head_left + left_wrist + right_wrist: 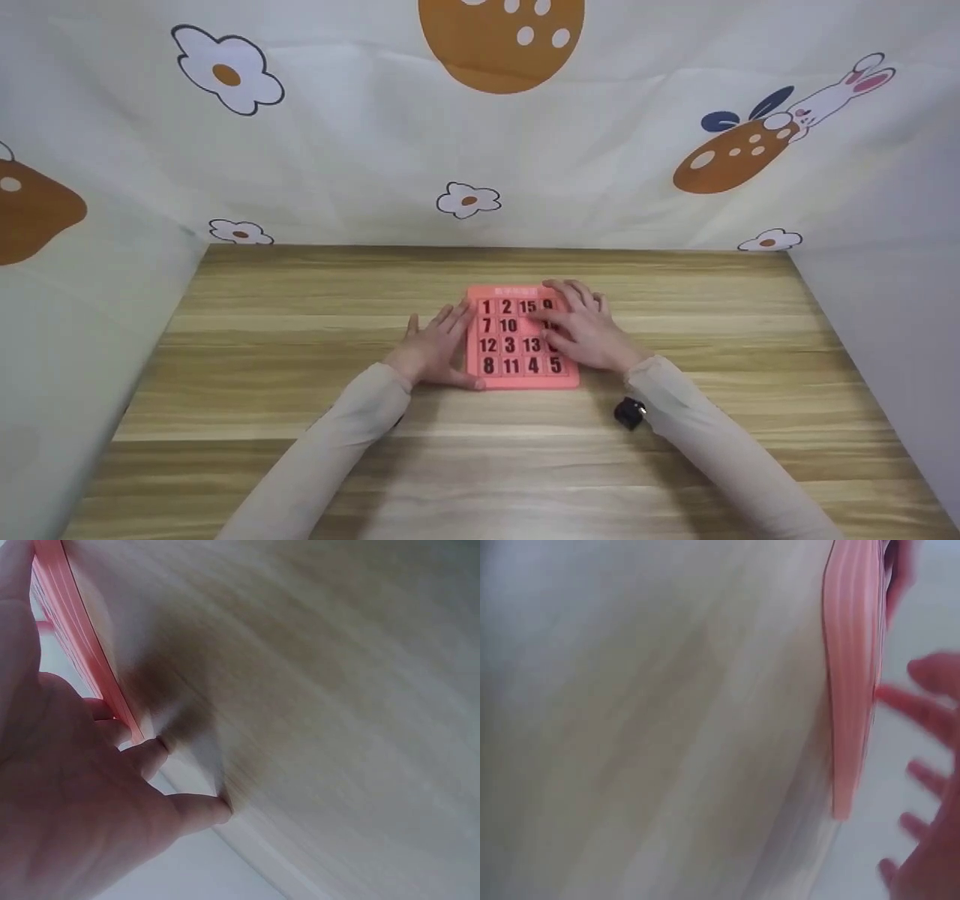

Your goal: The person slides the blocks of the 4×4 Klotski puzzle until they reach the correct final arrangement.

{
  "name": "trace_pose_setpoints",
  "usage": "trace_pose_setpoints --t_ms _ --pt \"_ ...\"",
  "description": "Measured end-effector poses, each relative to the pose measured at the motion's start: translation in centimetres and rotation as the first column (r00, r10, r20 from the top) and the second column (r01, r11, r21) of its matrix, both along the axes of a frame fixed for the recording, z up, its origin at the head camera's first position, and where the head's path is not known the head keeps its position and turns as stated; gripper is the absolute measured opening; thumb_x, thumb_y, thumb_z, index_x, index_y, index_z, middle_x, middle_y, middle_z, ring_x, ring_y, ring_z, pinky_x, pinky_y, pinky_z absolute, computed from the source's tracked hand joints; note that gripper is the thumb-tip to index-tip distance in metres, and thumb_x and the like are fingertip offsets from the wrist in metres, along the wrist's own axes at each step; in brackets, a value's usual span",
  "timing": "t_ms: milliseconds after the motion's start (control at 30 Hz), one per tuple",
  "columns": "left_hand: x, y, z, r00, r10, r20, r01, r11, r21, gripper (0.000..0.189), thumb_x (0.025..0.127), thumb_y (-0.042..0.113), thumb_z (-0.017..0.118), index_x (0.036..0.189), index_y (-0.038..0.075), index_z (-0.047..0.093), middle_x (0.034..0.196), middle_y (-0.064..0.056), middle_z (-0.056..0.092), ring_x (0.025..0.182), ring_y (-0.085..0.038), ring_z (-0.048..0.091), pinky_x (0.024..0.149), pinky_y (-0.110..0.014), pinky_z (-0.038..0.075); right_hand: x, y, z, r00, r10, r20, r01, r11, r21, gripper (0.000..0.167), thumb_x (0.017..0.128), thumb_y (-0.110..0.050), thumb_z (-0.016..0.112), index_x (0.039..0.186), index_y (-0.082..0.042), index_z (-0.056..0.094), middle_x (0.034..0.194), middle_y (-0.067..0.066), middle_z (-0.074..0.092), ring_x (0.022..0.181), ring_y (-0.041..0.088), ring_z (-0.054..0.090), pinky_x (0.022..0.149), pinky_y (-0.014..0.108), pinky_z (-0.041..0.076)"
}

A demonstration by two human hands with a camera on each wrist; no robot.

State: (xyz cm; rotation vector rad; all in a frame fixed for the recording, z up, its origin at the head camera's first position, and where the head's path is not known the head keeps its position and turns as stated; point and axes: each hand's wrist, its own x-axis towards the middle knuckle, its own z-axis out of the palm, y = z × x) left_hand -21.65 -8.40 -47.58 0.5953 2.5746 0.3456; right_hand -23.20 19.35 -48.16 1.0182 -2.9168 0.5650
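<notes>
A pink sliding number puzzle lies flat on the table, its tiles marked with black numbers. My left hand lies along its left side, fingers extended at the edge and thumb at the lower left corner. In the left wrist view, some fingertips of that hand touch the puzzle's side. Over the puzzle's right part is my right hand, one finger reaching to the tileless spot below tile 15. It hides some right-column tiles. The right wrist view shows its fingers spread beside the puzzle's side.
The wood-grain table surrounds the puzzle. Behind it hangs a pale cloth printed with flowers and fruit, and pale walls stand at both sides. A small black object is by the right sleeve.
</notes>
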Motion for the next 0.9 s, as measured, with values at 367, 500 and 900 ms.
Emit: trace_pose_setpoints --t_ms 367,500,900 --pt "0.0 -0.1 0.0 1.0 0.002 0.018 -0.003 1.0 0.015 0.123 0.072 0.066 0.072 0.156 0.013 -0.001 0.161 -0.002 -0.008 0.146 -0.025 -0.003 0.11 -0.063 -0.003 1.0 -0.7 -0.1 0.976 0.213 0.048 -0.212 0.977 -0.027 0.037 0.093 -0.028 0.061 0.129 -0.021 0.064 0.154 0.014 0.025 0.141 0.034 0.017 0.106 0.065 0.017" --pt "-0.1 0.0 0.0 1.0 -0.004 0.014 0.004 1.0 0.016 0.123 0.072 0.065 0.072 0.156 0.012 0.0 0.161 -0.002 -0.007 0.146 -0.026 -0.003 0.11 -0.063 -0.002 1.2 -1.1 0.1 0.979 0.201 0.032 -0.199 0.979 -0.047 0.038 0.092 -0.026 0.061 0.13 -0.02 0.063 0.153 0.015 0.027 0.14 0.034 0.018 0.106 0.064 0.018" --pt "-0.1 -0.1 0.1 1.0 -0.007 0.009 0.007 1.0 0.008 0.122 0.073 0.066 0.071 0.156 0.011 0.0 0.161 -0.003 -0.008 0.146 -0.027 -0.002 0.11 -0.064 -0.002 1.1 -1.4 -0.2 0.988 0.143 0.052 -0.145 0.989 0.035 0.046 0.097 -0.033 0.055 0.141 -0.023 0.052 0.157 0.016 0.019 0.14 0.039 0.016 0.106 0.064 0.017"
